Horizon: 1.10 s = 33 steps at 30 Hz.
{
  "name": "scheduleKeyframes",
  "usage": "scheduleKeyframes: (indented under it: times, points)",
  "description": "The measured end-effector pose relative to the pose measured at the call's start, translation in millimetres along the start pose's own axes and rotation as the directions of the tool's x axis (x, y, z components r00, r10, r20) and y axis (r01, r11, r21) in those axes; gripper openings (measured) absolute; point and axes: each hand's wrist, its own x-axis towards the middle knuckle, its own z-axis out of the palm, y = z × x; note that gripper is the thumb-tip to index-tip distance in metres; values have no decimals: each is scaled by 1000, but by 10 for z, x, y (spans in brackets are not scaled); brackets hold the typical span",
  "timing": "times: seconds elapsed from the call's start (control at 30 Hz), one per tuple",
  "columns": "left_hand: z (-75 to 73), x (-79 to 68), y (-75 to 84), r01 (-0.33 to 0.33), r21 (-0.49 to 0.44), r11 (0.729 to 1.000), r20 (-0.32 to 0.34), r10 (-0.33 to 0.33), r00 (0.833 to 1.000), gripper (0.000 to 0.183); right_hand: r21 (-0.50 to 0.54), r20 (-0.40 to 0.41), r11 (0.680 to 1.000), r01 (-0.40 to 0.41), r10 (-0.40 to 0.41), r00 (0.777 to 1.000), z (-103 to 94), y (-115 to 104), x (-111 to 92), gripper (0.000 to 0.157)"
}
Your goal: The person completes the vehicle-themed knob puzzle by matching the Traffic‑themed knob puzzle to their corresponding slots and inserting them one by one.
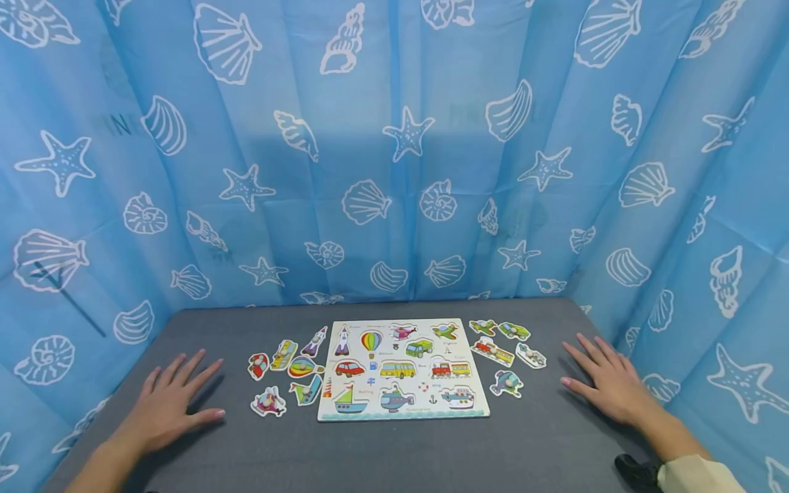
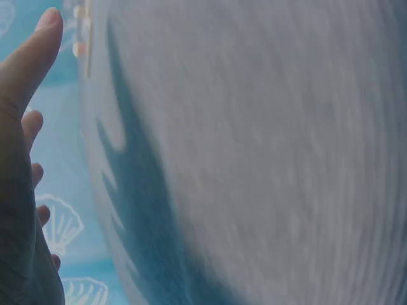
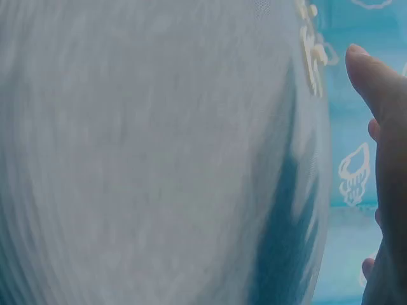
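Note:
A wooden peg puzzle board with printed vehicle pictures lies flat on the grey table. Left of it are loose pieces: a red car, yellow bus, rocket, hot-air balloon, sailboat and helicopter. To its right lie a plane, green truck, train, ship and submarine. My left hand, fingers spread, holds nothing; the helicopter is nearest. Likewise empty and spread, my right hand is out beyond the submarine and ship.
A blue curtain with white shells and starfish hangs behind the grey table and along both sides. Each hand casts a shadow on the tabletop. A black band and a pale sleeve show at the right wrist.

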Motion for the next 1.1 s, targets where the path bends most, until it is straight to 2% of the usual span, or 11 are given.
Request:
scheduleKeyframes:
  times: [0.17, 0.3, 0.47, 0.57, 0.7, 0.83, 0.97, 1.1]
  points:
    - [-27, 23, 138, -48, -22, 999, -48, 47, 998, 90, 12, -81, 999, 39, -38, 996, 1, -83, 19, 67]
    - [-23, 48, 230, -40, -50, 998, -50, 38, 998, 89, 43, -136, 997, 68, -62, 989, 2, -173, 15, 65]
    - [-18, 53, 351, -23, -110, 994, -58, 16, 998, 81, 131, -171, 988, 81, -57, 984, 8, -313, 17, 62]
    - [-16, 56, 421, -27, -169, 985, -77, 14, 997, 74, 220, -181, 972, 82, -43, 983, 17, -398, 28, 59]
    - [-11, 70, 531, -40, -272, 962, -126, 6, 992, 65, 304, -184, 950, 71, -14, 983, 43, -505, 37, 56]
    - [0, 82, 654, -74, -380, 922, -191, 0, 982, 57, 329, -198, 942, 63, 4, 980, 75, -604, 33, 54]
    - [9, 91, 776, -75, -467, 881, -198, -22, 980, 51, 346, -244, 934, 86, 1, 970, 123, -688, 33, 51]
    - [34, 99, 902, -85, -510, 856, -221, -35, 975, 49, 376, -270, 920, 108, -3, 963, 175, -761, 32, 49]
